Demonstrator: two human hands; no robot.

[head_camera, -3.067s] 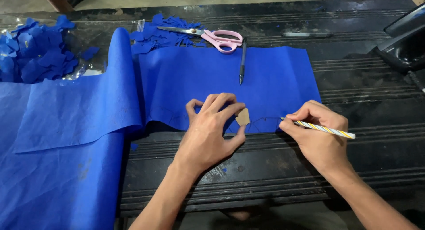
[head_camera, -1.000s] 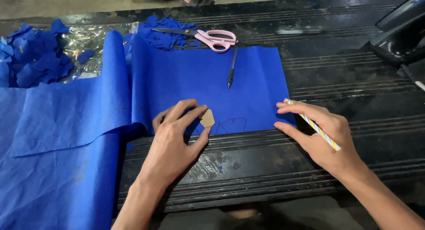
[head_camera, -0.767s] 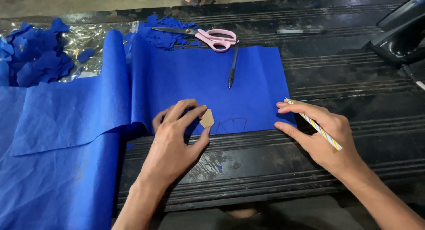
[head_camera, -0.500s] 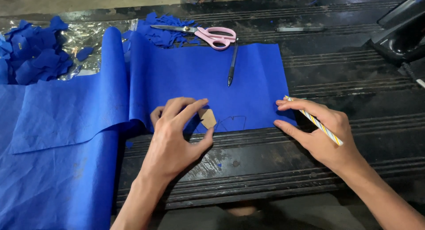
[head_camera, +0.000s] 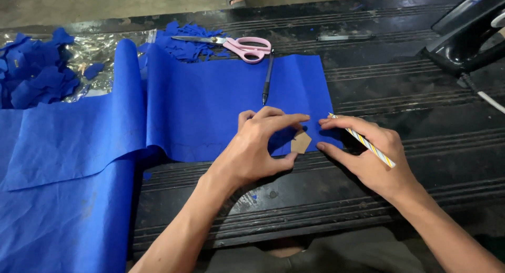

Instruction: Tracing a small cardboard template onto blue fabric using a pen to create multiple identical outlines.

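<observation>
1. Both hands have shifted right along the near edge of the blue cloth [head_camera: 210,107] since the earlier frames, and the small tan cardboard template [head_camera: 301,142] now sits close to the cloth's lower right corner, just below the middle of the frame.
2. Left hand [head_camera: 258,147] lies spread over the cloth, fingertips and thumb pinning the template flat; it grips nothing.
3. Right hand [head_camera: 368,154] is closed around a striped pencil [head_camera: 368,145], its tip resting at the cloth's right edge beside the template.
4. To trace well, I judge the template should be pressed down firmly, the cloth kept free of wrinkles, and the pencil held snug against the cardboard edge so the outline stays true.
5. Pink-handled scissors [head_camera: 236,44] lie at the upper middle, touching a heap of blue scraps [head_camera: 184,41]; a dark pen [head_camera: 268,78] rests on the cloth just below them.
6. More blue cut pieces [head_camera: 37,73] sit on crinkled clear plastic at the upper left.
7. A black iron [head_camera: 465,33] occupies the upper right corner.
8. No packages, labels or signs show anywhere on the dark ridged table [head_camera: 421,115].
</observation>
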